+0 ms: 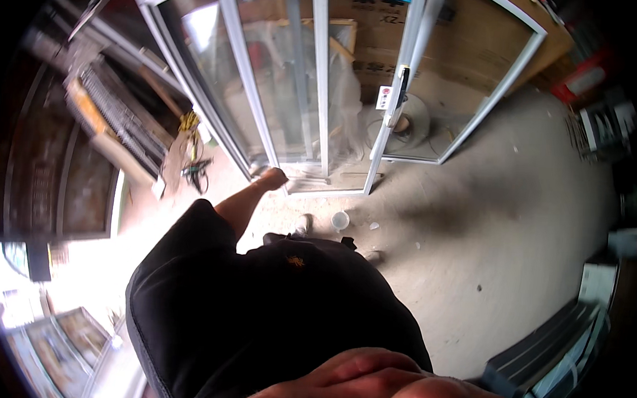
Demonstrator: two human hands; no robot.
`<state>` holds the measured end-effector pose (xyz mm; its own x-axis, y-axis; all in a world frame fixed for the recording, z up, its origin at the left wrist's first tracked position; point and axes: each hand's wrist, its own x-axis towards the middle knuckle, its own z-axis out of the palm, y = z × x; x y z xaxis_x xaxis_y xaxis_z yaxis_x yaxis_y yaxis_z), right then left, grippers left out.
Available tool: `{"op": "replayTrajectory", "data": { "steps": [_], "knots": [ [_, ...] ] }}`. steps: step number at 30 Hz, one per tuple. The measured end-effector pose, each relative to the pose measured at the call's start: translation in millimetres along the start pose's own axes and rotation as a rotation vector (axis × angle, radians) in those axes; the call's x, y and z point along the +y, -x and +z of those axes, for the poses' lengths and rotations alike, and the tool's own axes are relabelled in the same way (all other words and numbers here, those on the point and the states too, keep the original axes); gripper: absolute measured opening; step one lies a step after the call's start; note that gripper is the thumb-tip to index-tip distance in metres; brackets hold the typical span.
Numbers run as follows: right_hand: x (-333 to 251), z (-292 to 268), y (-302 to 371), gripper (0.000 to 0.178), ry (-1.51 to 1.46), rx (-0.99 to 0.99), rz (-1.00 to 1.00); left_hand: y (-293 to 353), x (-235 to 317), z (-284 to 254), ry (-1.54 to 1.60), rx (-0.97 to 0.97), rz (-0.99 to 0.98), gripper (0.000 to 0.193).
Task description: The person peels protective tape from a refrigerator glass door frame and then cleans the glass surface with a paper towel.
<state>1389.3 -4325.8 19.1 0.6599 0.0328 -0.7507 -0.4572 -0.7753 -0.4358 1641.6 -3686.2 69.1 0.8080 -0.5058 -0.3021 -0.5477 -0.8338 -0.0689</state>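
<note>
Bare skin [366,382], close to the lens, is seen along the lower edge; which part of the body is shown cannot be told. Beyond it: one black short-sleeved top [254,318], marked with a small orange motif.

Left hand [270,178], one: extended forward, set at the lower left corner of the glazed unit; fingers apparently curled, but whether the frame is gripped or merely touched cannot be told. Right hand: outside the view, state not determinable.

Glazed unit [321,77], one: white-framed, stood upright on the floor [475,243] ahead of the person; several uprights; one black handle [404,79] fitted on an upright at right. Angled off to its right, a further white-framed pane [494,98]. Behind the glass, brown cardboard [470,52].

Floor items: one small pale cup [340,220], placed between shoes [303,225] and unit; tangled cords [196,169], at left. Lower right: one dark ridged object [538,344].
</note>
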Motion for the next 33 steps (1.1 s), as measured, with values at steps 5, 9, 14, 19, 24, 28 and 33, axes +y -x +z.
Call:
{"op": "replayTrajectory", "data": {
  "steps": [5, 9, 14, 19, 24, 28, 33],
  "knots": [
    [15, -160, -103, 0.012, 0.763, 0.142, -0.486, 75, 85, 31, 0.405, -0.188, -0.385, 0.024],
    [-56, -262, -112, 0.023, -0.490, 0.250, -0.303, 133, 197, 64, 1.006, -0.455, -0.948, 0.036],
    [-20, -289, -92, 0.020, -0.746, 0.221, -0.118, 105, 229, 43, 0.444, -0.176, -0.365, 0.032],
    [147, -220, -77, 0.019, -0.330, 0.034, 0.183, -22, 197, -38, 0.710, 0.092, -0.573, 0.014],
    [163, -202, -27, 0.019, -0.061, -0.072, 0.056, -103, 179, -135, 0.967, 0.230, -0.862, 0.015],
    [128, -244, -28, 0.020, -0.266, 0.027, 0.079, -166, 181, -133, 1.091, 0.373, -0.852, 0.025],
    [88, -305, -44, 0.021, -0.407, 0.123, 0.099, -252, 169, -153, 1.023, 0.424, -0.843, 0.021]
  ]
}}
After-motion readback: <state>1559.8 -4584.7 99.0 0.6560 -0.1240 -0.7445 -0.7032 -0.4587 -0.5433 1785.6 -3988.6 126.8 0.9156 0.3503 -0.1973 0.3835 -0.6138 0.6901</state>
